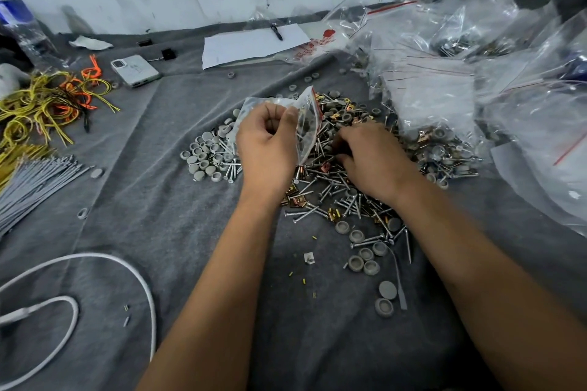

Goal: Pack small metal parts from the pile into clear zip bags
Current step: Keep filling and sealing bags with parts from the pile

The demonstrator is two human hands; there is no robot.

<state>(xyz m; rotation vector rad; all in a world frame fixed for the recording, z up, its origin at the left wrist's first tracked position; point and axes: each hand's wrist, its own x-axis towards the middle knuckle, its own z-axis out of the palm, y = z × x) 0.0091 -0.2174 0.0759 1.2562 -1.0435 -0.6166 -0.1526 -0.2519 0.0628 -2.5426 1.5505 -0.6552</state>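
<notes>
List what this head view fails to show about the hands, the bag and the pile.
- Right hand: fingertips buried in the pile of screws and clips; whether they hold a part is hidden.
- Zip bag in the left hand: contents blurred by glare and creases.
- Packed bags at right: the count is lost in overlapping plastic.

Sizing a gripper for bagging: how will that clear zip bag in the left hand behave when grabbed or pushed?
Likely floppy: the clear zip bag creases and sags where the left hand pinches it. Probably very light, since it looks thin and holds few parts. Its mouth may not stay open unaided; the right hand is down in the pile of screws, not on the bag.
</notes>
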